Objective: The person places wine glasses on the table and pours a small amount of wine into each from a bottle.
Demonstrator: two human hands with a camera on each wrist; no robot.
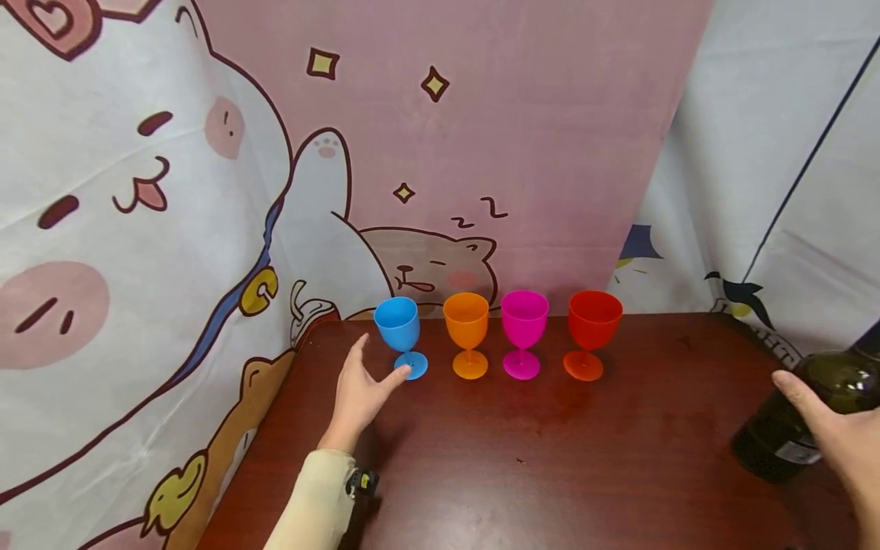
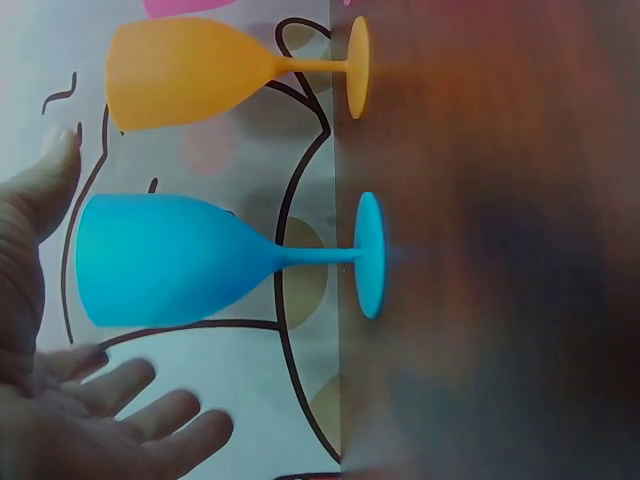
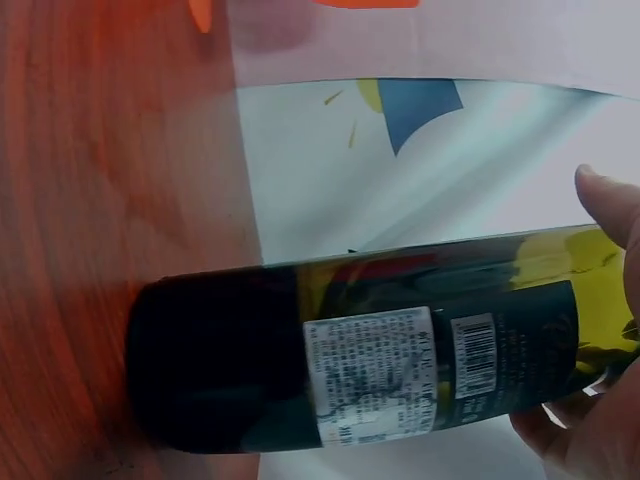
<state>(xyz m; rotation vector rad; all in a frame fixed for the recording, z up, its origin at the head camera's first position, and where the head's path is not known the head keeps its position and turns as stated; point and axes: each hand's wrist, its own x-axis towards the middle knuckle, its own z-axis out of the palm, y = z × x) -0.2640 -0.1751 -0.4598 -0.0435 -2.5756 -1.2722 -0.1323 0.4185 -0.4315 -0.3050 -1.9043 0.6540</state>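
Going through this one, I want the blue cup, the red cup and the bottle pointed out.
Blue cup (image 2: 205, 261): left wrist view, side of its bowl.
Red cup (image 1: 594, 325): head view, outside of its bowl.
Bottle (image 3: 372, 375): right wrist view, its white label.

Counted four: blue cup (image 1: 399, 325) just beside left hand (image 1: 360, 393); orange cup (image 1: 467, 325), pink cup (image 1: 525, 321), red cup (image 1: 594, 325) farther right of it. Tallied one bottle (image 3: 375, 345) at right hand (image 1: 842, 439). Noted two hands, one table (image 1: 550, 458) beneath.

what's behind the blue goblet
Behind the blue goblet is the cartoon-printed cloth, with dark outlines showing around the goblet; the part of the print directly behind it is covered.
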